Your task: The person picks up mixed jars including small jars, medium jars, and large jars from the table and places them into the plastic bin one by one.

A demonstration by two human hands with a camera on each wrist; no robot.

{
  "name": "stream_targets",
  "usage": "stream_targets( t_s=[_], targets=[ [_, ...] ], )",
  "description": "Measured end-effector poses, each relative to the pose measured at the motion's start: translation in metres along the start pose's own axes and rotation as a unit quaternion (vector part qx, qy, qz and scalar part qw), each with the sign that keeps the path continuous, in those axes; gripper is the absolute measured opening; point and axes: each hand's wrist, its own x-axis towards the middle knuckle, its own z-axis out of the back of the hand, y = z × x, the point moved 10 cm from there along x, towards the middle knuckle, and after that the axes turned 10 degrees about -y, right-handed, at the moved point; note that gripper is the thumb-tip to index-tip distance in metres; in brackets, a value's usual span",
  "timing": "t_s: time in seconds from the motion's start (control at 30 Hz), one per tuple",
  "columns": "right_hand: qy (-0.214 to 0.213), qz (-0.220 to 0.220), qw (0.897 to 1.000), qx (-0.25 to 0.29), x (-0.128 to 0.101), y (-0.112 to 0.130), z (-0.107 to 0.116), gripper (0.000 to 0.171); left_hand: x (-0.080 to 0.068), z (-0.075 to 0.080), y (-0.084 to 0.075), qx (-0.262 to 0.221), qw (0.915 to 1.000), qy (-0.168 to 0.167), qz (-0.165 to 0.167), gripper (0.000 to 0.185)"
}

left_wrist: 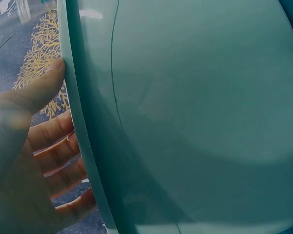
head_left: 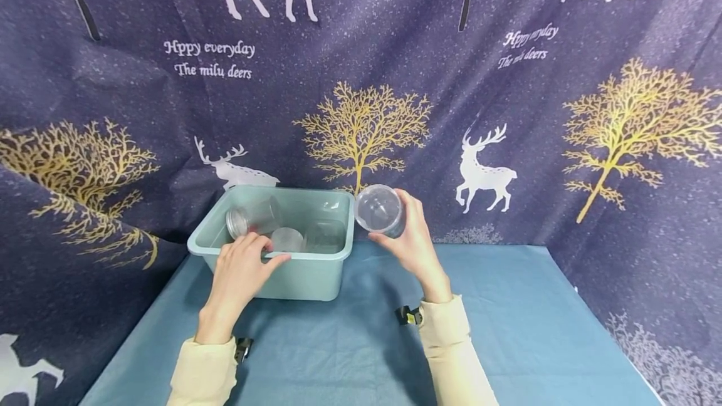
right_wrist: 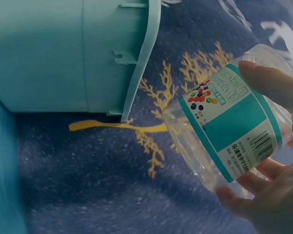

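Note:
A clear plastic jar (head_left: 379,208), its round end turned toward the head camera, is held up in my right hand (head_left: 416,243) just right of the bin. In the right wrist view, thumb and fingers wrap round the jar (right_wrist: 234,122), which has a white and teal label with a barcode. My left hand (head_left: 241,271) is at the near rim of the pale green bin (head_left: 301,279), its fingers relaxed over the edge. Inside lie a clear jar (head_left: 264,215) on its side and another clear round container (head_left: 287,240), partly hidden by the near wall.
The bin stands on a blue cloth-covered table (head_left: 338,356), toward the back left. Behind it hangs a dark blue curtain (head_left: 282,111) printed with deer and golden trees. The table's far edge meets this curtain.

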Motion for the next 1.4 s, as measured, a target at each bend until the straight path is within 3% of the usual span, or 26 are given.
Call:
stream_targets(
  t_s=[0.1, 0.23, 0.47, 0.63, 0.93, 1.23, 1.4],
  targets=[
    [0.039, 0.058, 0.997, -0.018, 0.008, 0.016, -0.010, 0.094, 0.000, 0.000, 0.000, 0.000, 1.0000, -0.002, 0.000, 0.036],
    [0.085, 0.147, 0.984, -0.058, 0.016, 0.038, -0.024, 0.093, 0.000, 0.000, 0.001, 0.002, 1.0000, -0.002, 0.001, 0.036],
    [0.168, 0.273, 0.939, -0.123, 0.029, 0.066, -0.052, 0.088, 0.000, 0.000, 0.000, 0.002, 1.0000, 0.005, 0.005, 0.036],
    [0.210, 0.338, 0.906, -0.145, 0.031, 0.076, -0.071, 0.083, 0.000, -0.001, 0.000, 0.005, 1.0000, 0.005, 0.004, 0.037],
    [0.260, 0.359, 0.876, -0.187, 0.029, 0.078, -0.105, 0.086, -0.002, -0.003, 0.001, 0.010, 0.9999, -0.007, -0.005, 0.038],
    [0.290, 0.386, 0.838, -0.254, 0.015, 0.081, -0.141, 0.085, -0.001, -0.001, 0.001, 0.009, 0.9998, -0.009, -0.011, 0.038],
    [0.292, 0.393, 0.830, -0.268, 0.013, 0.085, -0.153, 0.084, -0.002, -0.002, 0.000, 0.013, 0.9998, -0.007, -0.010, 0.038]
  ],
)
